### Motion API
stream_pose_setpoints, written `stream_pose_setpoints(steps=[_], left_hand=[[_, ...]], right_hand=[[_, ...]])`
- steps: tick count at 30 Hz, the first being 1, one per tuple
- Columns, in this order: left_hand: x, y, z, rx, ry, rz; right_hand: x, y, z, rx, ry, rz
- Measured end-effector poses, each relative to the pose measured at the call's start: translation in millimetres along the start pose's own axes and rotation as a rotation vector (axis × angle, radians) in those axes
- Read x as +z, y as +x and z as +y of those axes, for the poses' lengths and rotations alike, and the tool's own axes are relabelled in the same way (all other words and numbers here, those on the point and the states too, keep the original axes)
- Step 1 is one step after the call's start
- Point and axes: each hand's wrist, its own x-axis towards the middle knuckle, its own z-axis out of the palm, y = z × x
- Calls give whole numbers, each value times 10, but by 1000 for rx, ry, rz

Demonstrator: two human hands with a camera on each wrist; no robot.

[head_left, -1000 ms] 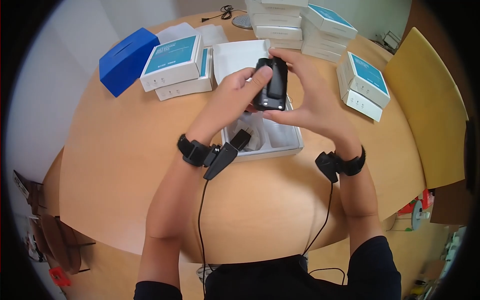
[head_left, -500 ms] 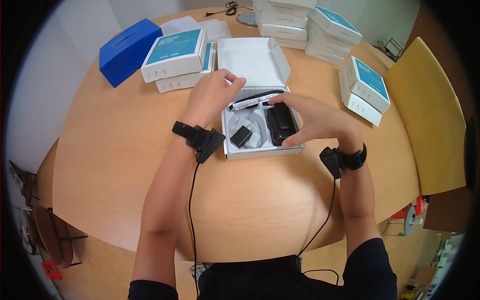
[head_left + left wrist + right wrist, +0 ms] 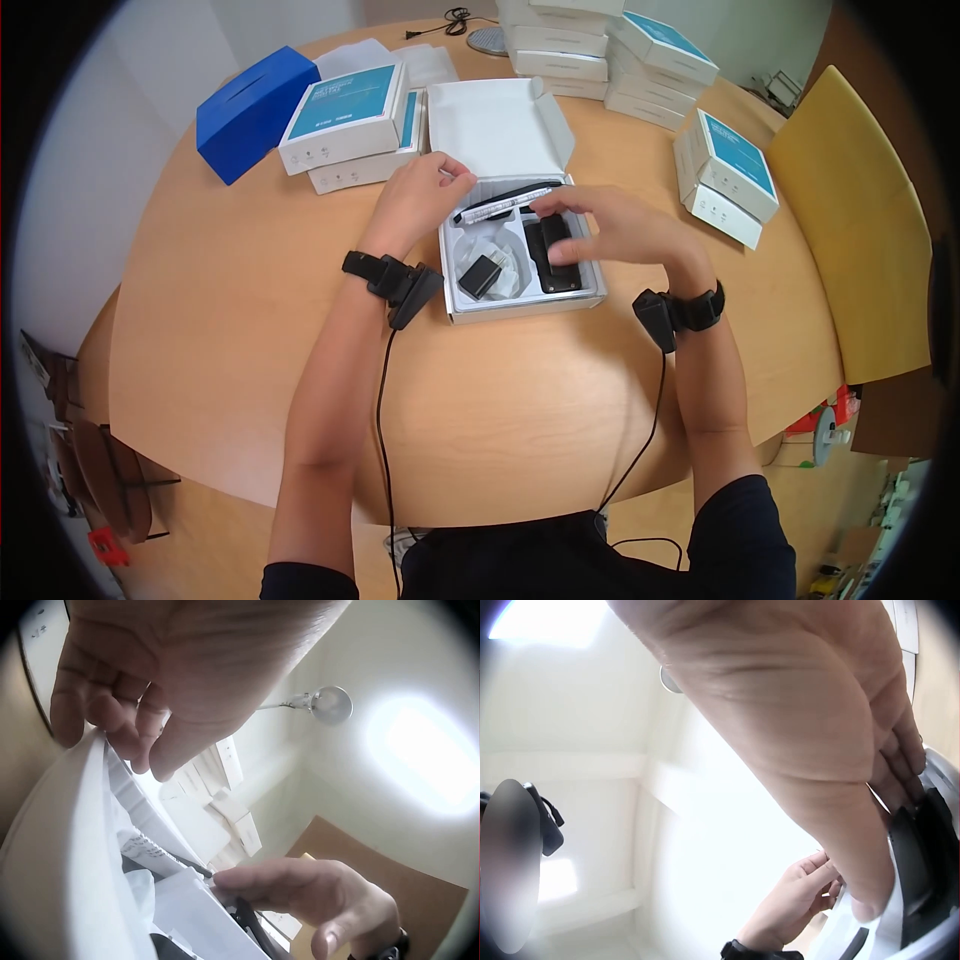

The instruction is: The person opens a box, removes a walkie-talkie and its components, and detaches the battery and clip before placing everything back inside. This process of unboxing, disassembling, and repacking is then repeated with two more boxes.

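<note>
An open white box point(image 3: 525, 309) with a moulded tray lies in front of me on the table. In its right compartment sits a black handheld device point(image 3: 562, 275), with a raised bar along its upper side. My right hand point(image 3: 625, 230) is over the device, fingers extended toward its far end and thumb overlapping it. My left hand point(image 3: 415, 195) is at the box's back left corner; the left wrist view shows its loosely bent fingertips point(image 3: 124, 739) at the box's rim. A black plug adapter point(image 3: 481, 277) lies in the left compartment, and a printed white strip point(image 3: 500, 207) lies across the back one.
The box's lid point(image 3: 490, 125) stands open behind it. Stacked white and teal boxes point(image 3: 345, 115) and a blue box point(image 3: 255, 112) are at the back left. More boxes point(image 3: 560, 65) stand at the back and right point(image 3: 730, 165), beside a yellow chair back point(image 3: 850, 220).
The black device went from both hands down into the box's right compartment. My left hand let go and moved to the box's back left corner; my right thumb has shifted inward over the device.
</note>
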Motion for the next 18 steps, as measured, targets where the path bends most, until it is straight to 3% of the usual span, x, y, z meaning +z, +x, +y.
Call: stream_pose_setpoints(steps=[2, 3, 6, 9, 12, 15, 18], left_hand=[[-3, 6, -10, 12, -16, 3], [-8, 15, -21, 20, -21, 6], [42, 97, -176, 34, -118, 7], [67, 150, -306, 46, -176, -3], [72, 54, -280, -55, -435, 21], [11, -68, -242, -184, -524, 66], [-89, -97, -321, -235, -487, 60]], right_hand=[[-67, 45, 39, 74, 258, 94], [-95, 119, 175, -16, 160, 225], [-231, 110, 355, 208, 409, 409], [-211, 133, 672, 321, 584, 403], [17, 187, 834, 284, 915, 444], [276, 257, 991, 266, 1041, 488], [438, 200, 967, 176, 932, 575]])
